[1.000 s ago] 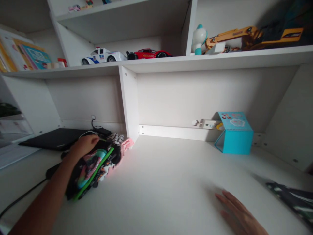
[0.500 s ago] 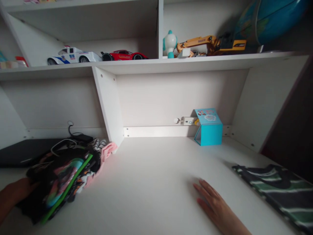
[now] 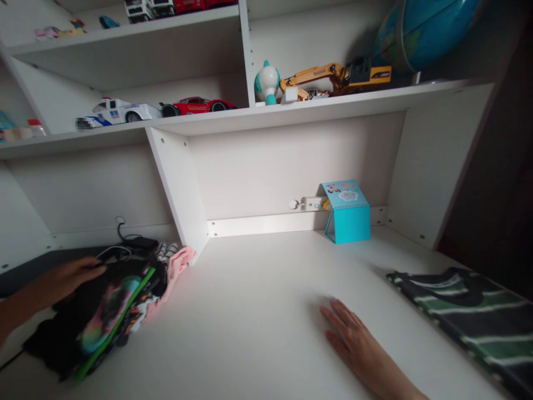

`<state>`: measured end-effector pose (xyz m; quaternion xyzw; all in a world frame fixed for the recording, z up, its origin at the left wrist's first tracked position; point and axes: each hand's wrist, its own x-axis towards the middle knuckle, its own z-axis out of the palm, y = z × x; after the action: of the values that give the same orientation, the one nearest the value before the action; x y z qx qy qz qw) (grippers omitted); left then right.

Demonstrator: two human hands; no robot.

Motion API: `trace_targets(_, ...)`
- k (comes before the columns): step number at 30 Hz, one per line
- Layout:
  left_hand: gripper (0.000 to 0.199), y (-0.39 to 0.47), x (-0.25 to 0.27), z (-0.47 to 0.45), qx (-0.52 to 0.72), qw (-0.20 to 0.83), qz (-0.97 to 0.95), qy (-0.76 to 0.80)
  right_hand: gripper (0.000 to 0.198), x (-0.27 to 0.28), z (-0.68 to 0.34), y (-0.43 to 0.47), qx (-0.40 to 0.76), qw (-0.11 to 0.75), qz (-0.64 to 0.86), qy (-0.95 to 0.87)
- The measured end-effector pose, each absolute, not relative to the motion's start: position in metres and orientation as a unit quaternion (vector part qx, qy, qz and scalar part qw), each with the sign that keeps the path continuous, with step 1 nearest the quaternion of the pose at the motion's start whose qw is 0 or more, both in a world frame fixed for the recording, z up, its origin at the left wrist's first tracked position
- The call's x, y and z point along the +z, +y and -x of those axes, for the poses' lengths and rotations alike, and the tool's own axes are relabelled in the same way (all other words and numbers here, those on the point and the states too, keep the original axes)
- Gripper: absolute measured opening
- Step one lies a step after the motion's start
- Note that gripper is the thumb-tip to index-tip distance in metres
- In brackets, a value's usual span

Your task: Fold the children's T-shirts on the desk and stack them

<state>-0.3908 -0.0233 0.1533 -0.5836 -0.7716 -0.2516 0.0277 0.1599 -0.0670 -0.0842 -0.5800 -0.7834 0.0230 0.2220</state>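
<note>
At the left, my left hand (image 3: 77, 276) is closed at the upper edge of a black garment (image 3: 75, 311) with a colourful print and a bright green edge. The garment lies on a heap of clothes, where a pink cloth (image 3: 177, 266) and some striped fabric show on the right side. My right hand (image 3: 352, 336) rests palm down on the white desk (image 3: 250, 311), fingers stretched out, holding nothing. To its right lies a folded green and dark striped shirt (image 3: 462, 305).
A blue desk calendar (image 3: 352, 225) stands at the back beside a power socket (image 3: 313, 204). Behind the heap are a black laptop (image 3: 25, 261) and a cable. The shelf (image 3: 208, 123) above carries a white toy car (image 3: 120, 111), a red toy car (image 3: 197, 105), a toy excavator (image 3: 345, 78) and a globe (image 3: 428, 33).
My left hand has moved up and right, from the garment's lower left to its upper edge. The view has shifted, showing more of the upper shelves. My right hand stays flat on the desk.
</note>
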Motion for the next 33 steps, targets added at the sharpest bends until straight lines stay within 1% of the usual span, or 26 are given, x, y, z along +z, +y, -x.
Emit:
trace_targets(2, 0.055, -0.027, 0.174, 0.336, -0.328, -0.138, 0.597, -0.719, 0.044, -0.07, -0.157, -0.071, 0.036, 0.263, 0.578, -0.771)
trace_targets(3, 0.053, -0.03, 0.18, 0.301, -0.339, -0.222, 0.632, -0.661, 0.042, -0.06, -0.153, -0.075, 0.051, 0.299, 0.572, -0.762)
trace_targets(4, 0.052, -0.034, 0.182, 0.263, -0.332, -0.273, 0.677, -0.597, 0.039, -0.048, -0.147, -0.08, 0.079, 0.336, 0.561, -0.752)
trace_targets(6, 0.048, -0.044, 0.173, 0.185, -0.339, -0.302, 0.748, -0.484, 0.037, -0.025, -0.131, -0.091, 0.18, 0.399, 0.524, -0.731)
trace_targets(7, 0.046, -0.049, 0.163, 0.149, -0.324, -0.328, 0.776, -0.429, 0.039, -0.015, -0.121, -0.096, 0.248, 0.421, 0.496, -0.717)
trace_targets(9, 0.048, -0.057, 0.138, 0.088, -0.287, -0.384, 0.816, -0.322, 0.05, -0.004, -0.102, -0.102, 0.378, 0.454, 0.431, -0.682)
trace_targets(11, 0.052, -0.064, 0.112, 0.045, -0.214, -0.384, 0.859, -0.262, 0.058, -0.005, -0.09, -0.102, 0.432, 0.503, 0.398, -0.634)
trace_targets(13, 0.051, -0.067, 0.091, 0.024, -0.147, -0.33, 0.907, -0.217, 0.052, -0.015, -0.091, -0.097, 0.411, 0.558, 0.418, -0.587)
trace_targets(15, 0.048, -0.064, 0.076, 0.022, -0.121, -0.26, 0.939, -0.191, 0.043, -0.026, -0.107, -0.09, 0.381, 0.581, 0.46, -0.553)
trace_targets(17, 0.046, -0.053, 0.065, 0.035, -0.124, -0.204, 0.948, -0.21, 0.037, -0.034, -0.132, -0.087, 0.379, 0.564, 0.49, -0.547)
trace_targets(19, 0.047, -0.034, 0.055, 0.057, -0.131, -0.163, 0.938, -0.277, 0.035, -0.039, -0.159, -0.087, 0.376, 0.534, 0.511, -0.559)
trace_targets(22, 0.056, 0.0, 0.04, 0.095, -0.129, -0.136, 0.904, -0.385, 0.04, -0.042, -0.191, -0.088, 0.341, 0.513, 0.541, -0.573)
trace_targets(24, 0.054, 0.02, 0.03, 0.115, -0.118, -0.163, 0.88, -0.43, 0.045, -0.042, -0.203, -0.087, 0.3, 0.511, 0.568, -0.571)
trace_targets(26, 0.04, 0.033, 0.021, 0.127, -0.109, -0.215, 0.866, -0.439, 0.046, -0.042, -0.21, -0.084, 0.251, 0.501, 0.596, -0.575)
trace_targets(29, 0.025, 0.041, 0.015, 0.134, -0.134, -0.259, 0.856, -0.427, 0.038, -0.04, -0.219, -0.075, 0.195, 0.46, 0.626, -0.599)
trace_targets(31, 0.02, 0.043, 0.018, 0.137, -0.144, -0.274, 0.858, -0.409, 0.033, -0.04, -0.229, -0.068, 0.177, 0.424, 0.637, -0.619)
trace_targets(33, 0.017, 0.046, 0.027, 0.143, -0.126, -0.295, 0.866, -0.383, 0.035, -0.039, -0.241, -0.061, 0.15, 0.396, 0.652, -0.629)
